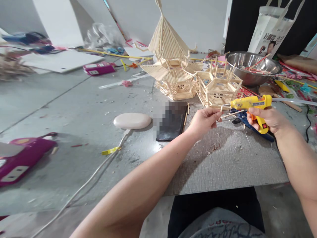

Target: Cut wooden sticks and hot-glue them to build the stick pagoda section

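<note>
A yellow hot glue gun is in my right hand, fingers wrapped round its handle, nozzle pointing left. My left hand pinches a short thin wooden stick close to the nozzle; whether the two touch is unclear. Another slim stick runs between both hands. Beneath the glue gun lies a dark blue hand tool, mostly covered. Just behind my hands stands an open hexagonal stick frame, and beside it a taller stick pagoda with a pointed roof.
A black phone and a white oval case with a cable lie left of my hands. Purple power strips sit farther left. A steel bowl holding red sticks and a white bag stand at the back right.
</note>
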Available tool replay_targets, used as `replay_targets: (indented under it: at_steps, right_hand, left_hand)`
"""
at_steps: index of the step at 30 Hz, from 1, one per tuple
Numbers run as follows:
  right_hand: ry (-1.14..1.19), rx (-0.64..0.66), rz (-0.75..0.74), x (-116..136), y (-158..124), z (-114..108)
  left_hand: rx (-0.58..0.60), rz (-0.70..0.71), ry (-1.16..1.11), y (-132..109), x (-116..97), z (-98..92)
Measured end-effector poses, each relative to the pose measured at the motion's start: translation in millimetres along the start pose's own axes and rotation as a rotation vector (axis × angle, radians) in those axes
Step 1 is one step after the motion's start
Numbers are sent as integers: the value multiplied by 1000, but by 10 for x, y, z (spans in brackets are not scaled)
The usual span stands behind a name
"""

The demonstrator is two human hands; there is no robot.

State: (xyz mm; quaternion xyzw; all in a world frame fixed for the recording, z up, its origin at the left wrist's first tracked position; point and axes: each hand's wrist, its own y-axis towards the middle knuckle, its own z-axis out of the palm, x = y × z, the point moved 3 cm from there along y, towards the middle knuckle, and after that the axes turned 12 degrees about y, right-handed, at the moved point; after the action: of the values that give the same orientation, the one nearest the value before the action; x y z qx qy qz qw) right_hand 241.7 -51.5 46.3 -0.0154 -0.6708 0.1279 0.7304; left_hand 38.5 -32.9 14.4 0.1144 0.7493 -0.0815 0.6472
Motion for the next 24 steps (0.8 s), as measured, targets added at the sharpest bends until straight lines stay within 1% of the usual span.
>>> replay_targets:
  at_steps: [5, 14, 24]
  right_hand:
    - [-28, -10, -2, 8, -10, 7]
    - [-11, -29, -4, 33, -21, 30]
    - [-18, -17, -3, 21, -24, 22]
  left_hand:
    - [7, 2, -8, 8, 9, 7]
    - [5, 15, 3, 6, 27, 0]
    - [1, 8, -2, 0, 18, 4]
